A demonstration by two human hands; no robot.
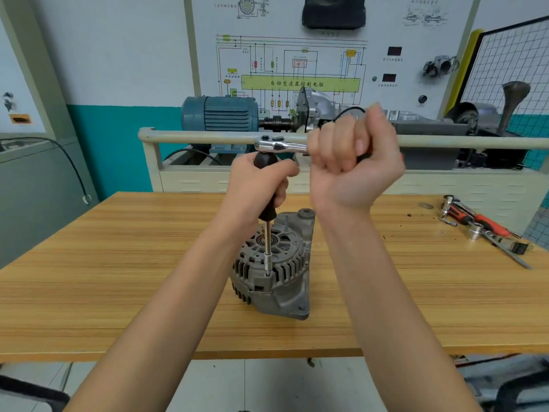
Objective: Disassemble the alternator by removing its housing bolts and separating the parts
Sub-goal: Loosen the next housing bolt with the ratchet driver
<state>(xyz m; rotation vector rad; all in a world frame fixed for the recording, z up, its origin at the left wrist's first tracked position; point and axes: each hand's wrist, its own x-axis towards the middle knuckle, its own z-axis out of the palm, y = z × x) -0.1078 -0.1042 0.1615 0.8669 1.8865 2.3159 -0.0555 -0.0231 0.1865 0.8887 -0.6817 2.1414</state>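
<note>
Your left hand (pixel 261 185) wraps the black-handled driver extension (pixel 268 209), whose steel shaft drops straight down onto a housing bolt (pixel 268 274) on the grey finned aluminium alternator (pixel 271 272) standing mid-way along the wooden bench (pixel 118 263). Your right hand (pixel 353 162) fists the chrome ratchet wrench (pixel 279 144), its handle lying level to the right, so I judge the coming swing turns about that upright axis.

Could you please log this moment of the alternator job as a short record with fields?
workpiece: alternator standing on the wooden table
tool in use: black-handled driver, upright, its tip on a housing bolt
added tool: ratchet set on top of the driver handle
left hand: grips the driver handle
right hand: grips the ratchet handle
spare tools: lying at the table's right end
housing: not yet separated
</note>
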